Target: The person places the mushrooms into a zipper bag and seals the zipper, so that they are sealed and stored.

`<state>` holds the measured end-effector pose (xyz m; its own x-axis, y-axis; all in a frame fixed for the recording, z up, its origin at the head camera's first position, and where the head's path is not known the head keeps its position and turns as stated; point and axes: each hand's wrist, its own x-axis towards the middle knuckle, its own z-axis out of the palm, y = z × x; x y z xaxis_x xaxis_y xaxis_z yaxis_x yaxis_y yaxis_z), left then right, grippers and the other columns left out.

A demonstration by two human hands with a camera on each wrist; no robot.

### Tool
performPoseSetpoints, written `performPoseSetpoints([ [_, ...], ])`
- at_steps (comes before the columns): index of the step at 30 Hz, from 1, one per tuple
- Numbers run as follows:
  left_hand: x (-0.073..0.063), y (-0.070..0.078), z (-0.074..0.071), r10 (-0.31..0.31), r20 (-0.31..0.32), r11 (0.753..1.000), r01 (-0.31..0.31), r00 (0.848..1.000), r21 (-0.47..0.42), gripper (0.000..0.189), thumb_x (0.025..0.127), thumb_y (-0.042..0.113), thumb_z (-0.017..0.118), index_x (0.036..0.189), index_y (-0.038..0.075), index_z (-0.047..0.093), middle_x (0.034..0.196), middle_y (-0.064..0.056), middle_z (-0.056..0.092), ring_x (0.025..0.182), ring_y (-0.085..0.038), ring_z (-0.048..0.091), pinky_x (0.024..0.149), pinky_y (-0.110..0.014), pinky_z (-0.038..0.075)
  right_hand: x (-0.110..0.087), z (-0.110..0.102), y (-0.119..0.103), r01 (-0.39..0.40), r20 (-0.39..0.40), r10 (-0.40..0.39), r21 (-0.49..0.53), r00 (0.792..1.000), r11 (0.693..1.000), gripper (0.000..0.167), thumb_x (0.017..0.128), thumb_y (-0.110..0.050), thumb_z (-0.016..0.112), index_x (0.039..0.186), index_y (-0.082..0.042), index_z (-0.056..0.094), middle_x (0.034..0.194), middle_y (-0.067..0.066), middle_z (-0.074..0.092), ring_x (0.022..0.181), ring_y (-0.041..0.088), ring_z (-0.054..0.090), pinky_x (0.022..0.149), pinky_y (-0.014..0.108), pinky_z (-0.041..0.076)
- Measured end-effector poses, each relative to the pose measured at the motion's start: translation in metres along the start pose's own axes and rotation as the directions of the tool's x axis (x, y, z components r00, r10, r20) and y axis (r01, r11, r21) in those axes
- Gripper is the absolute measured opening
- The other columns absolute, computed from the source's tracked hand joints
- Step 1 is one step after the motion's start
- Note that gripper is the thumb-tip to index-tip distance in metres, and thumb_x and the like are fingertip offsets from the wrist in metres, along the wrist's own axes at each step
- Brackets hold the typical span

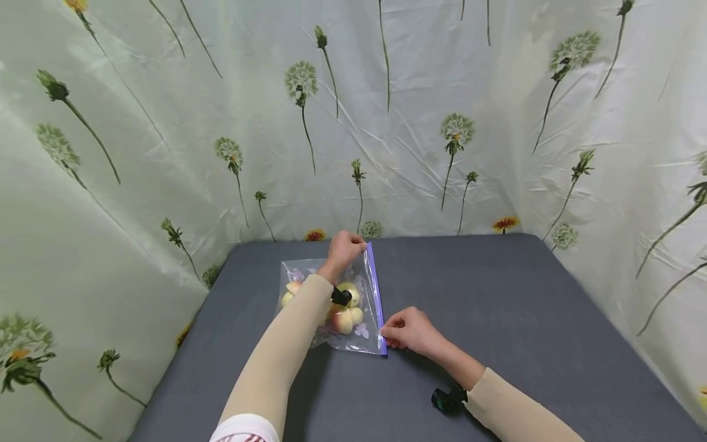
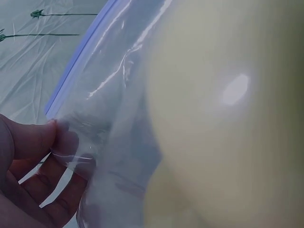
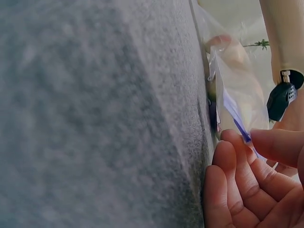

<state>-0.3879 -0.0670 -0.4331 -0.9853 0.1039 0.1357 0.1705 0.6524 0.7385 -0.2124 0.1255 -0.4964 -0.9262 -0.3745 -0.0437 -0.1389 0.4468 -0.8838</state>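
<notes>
A clear zip bag with a purple zip strip lies on the table, its strip running from far to near. Inside are several yellow and reddish fruits, which look like peaches, partly hidden by the left forearm. At the far end of the strip my left hand pinches the bag's corner between thumb and fingers; the left wrist view shows the thumb on the film. My right hand pinches the strip's near end, thumb against forefinger, as the right wrist view also shows.
Under the bag is a dark grey table, its far edge against a pale curtain printed with dandelions. A dark wrist camera sits at the right wrist, close over the table, and another camera overlaps the bag from the left wrist.
</notes>
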Motion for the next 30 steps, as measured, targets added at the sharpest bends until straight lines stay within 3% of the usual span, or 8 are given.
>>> performPoseSetpoints([
  [16, 0.006, 0.002, 0.002, 0.008, 0.028, 1.0, -0.009, 1.0, 0.011, 0.015, 0.095, 0.022, 0.071, 0.099, 0.011, 0.081, 0.107, -0.005, 0.074, 0.101, -0.026, 0.066, 0.085, -0.043, 0.054, -0.011, 0.003, -0.003, -0.014, 0.078, 0.015, -0.006, 0.997, 1.0, 0.017, 0.092, -0.02, 0.074, 0.081, -0.008, 0.078, 0.07, 0.002, 0.071, 0.062, 0.016, 0.066, 0.055, 0.031, 0.054],
  [30, 0.006, 0.004, 0.015, 0.039, 0.04, 0.995, -0.043, 0.998, 0.091, 0.016, 0.097, 0.023, 0.069, 0.102, 0.014, 0.081, 0.102, -0.003, 0.075, 0.091, -0.023, 0.067, 0.081, -0.042, 0.054, -0.017, 0.004, -0.005, -0.003, 0.063, 0.004, -0.018, 0.998, 1.0, 0.017, 0.091, -0.017, 0.075, 0.077, -0.009, 0.079, 0.067, 0.002, 0.07, 0.061, 0.018, 0.067, 0.054, 0.034, 0.054],
])
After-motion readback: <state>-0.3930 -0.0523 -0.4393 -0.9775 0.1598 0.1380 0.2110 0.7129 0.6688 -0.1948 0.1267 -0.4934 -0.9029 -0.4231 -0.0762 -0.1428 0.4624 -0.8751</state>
